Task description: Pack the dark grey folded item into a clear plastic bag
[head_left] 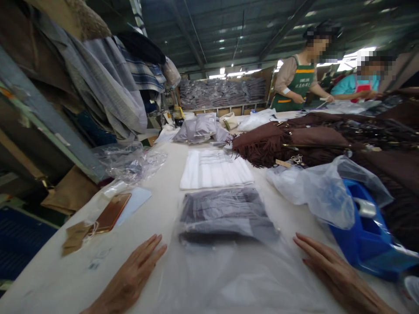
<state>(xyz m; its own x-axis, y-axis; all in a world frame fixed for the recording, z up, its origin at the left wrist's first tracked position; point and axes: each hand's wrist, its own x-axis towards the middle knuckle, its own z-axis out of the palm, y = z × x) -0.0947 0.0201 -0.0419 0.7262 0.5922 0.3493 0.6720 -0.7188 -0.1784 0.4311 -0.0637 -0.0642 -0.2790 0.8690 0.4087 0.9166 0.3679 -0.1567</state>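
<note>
My left hand lies flat on the white table, fingers together, at the left edge of a clear plastic bag. My right hand lies flat at the bag's right edge. Inside the bag sits a folded grey garment. Beyond it lies a folded white garment with thin grey stripes, unbagged. Neither hand grips anything.
A blue tape dispenser stands right of my right hand, under a loose plastic bag. Brown fringed garments pile at the right. A phone and paper tags lie left. Two people work at the far end.
</note>
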